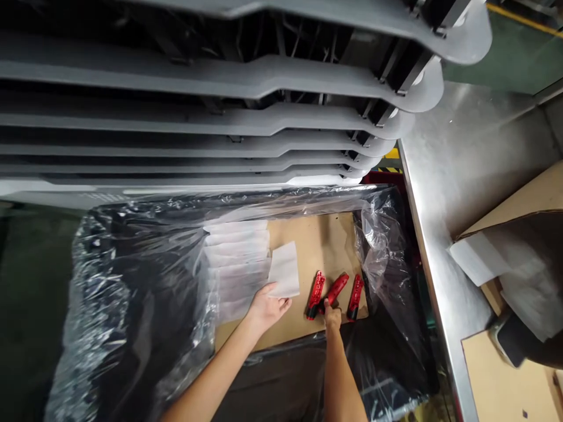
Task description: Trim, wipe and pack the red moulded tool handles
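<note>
Deep in a bin lined with clear plastic (132,275) lies a brown cardboard sheet (321,240). Three red and black plastic parts (315,293) lie side by side on its right end. My right hand (332,316) grips the lower end of the middle red part (336,288). My left hand (266,306) pinches a white foam sheet (285,269) by its bottom edge, holding it up off the cardboard. A row of overlapping white foam sheets (235,264) covers the left part of the cardboard.
Stacked grey moulded trays (220,82) overhang the back of the bin. A steel table (457,176) stands to the right with an open cardboard box (523,199) holding white foam sheets (523,275), and another cardboard piece (501,375) near its front.
</note>
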Action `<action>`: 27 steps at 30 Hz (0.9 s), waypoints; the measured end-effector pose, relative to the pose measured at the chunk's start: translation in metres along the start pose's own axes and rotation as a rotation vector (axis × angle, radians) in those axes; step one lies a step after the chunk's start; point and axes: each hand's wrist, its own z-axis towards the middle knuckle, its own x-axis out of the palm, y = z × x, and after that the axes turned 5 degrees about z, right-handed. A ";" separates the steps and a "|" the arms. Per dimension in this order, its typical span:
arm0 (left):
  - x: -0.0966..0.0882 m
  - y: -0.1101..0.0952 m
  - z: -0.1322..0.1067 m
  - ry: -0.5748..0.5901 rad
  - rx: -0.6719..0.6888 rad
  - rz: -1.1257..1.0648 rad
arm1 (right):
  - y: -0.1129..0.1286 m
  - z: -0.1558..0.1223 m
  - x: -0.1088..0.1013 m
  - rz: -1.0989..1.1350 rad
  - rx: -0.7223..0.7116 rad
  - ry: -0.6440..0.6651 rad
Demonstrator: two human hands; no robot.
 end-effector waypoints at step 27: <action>0.063 0.009 -0.071 0.034 0.219 0.035 | 0.033 -0.168 -0.085 0.235 -0.406 -0.342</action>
